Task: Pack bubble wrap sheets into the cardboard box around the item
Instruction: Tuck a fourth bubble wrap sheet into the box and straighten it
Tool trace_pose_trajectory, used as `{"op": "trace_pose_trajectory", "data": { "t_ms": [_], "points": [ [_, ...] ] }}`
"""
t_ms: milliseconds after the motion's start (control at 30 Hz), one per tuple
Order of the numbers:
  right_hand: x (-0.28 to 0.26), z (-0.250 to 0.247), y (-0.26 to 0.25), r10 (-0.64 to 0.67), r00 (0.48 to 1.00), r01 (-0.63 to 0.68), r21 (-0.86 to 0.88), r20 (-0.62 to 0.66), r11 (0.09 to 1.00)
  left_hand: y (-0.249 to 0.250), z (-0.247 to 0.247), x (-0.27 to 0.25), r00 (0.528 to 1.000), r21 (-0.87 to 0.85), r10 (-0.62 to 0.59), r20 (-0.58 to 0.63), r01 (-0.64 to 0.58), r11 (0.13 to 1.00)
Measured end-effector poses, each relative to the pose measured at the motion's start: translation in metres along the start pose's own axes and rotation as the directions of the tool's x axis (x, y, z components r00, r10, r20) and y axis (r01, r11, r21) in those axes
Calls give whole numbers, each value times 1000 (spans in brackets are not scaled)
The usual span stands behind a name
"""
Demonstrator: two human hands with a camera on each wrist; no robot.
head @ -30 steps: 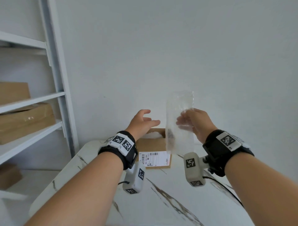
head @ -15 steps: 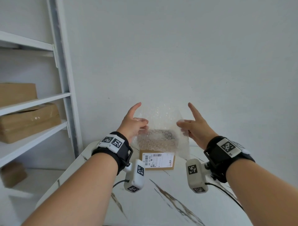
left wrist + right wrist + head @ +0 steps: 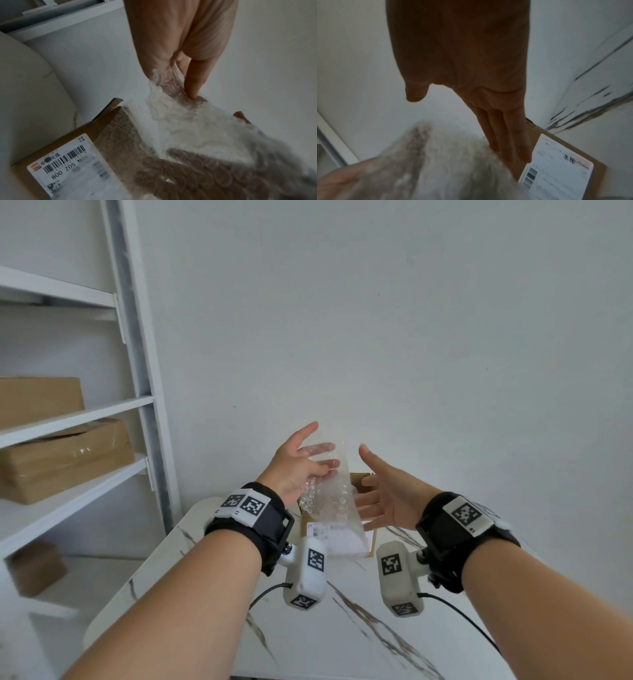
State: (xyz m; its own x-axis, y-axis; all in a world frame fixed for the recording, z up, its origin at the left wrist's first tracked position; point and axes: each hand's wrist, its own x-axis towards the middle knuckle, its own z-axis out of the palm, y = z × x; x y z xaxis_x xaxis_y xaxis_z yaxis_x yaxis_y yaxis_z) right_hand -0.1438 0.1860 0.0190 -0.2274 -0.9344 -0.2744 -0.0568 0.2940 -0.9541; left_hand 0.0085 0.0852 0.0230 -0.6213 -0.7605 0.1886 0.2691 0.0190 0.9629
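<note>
The left hand pinches the bubble wrap sheet above the cardboard box; the right hand waits beside it, fingers spread. Light and floppy, the sheet is probably best gripped by its edges.

White shelf rack left — brown parcels on shelves; marble table.

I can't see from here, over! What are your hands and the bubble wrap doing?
Left hand holds bubble wrap above the box. Right hand open beside it, fingers straight. Nothing in the way.
</note>
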Motion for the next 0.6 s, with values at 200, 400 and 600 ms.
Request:
{"op": "trace_pose_trajectory", "data": {
  "t_ms": [200, 400, 600],
  "points": [
    [2, 7, 0, -184, 975, 206, 186, -126, 961, -1, 3, 0, 999, 47, -46, 21, 45, 998],
    [-2, 1, -7, -268, 888, 401, 342, -374, 850, -6, -4, 4, 983, 184, -183, -33, 185, 965],
    [-6, -2, -4, -314, 862, 454, 327, -398, 829, -13, -3, 9, 967, 129, -247, -60, 253, 959]
  ]
}}
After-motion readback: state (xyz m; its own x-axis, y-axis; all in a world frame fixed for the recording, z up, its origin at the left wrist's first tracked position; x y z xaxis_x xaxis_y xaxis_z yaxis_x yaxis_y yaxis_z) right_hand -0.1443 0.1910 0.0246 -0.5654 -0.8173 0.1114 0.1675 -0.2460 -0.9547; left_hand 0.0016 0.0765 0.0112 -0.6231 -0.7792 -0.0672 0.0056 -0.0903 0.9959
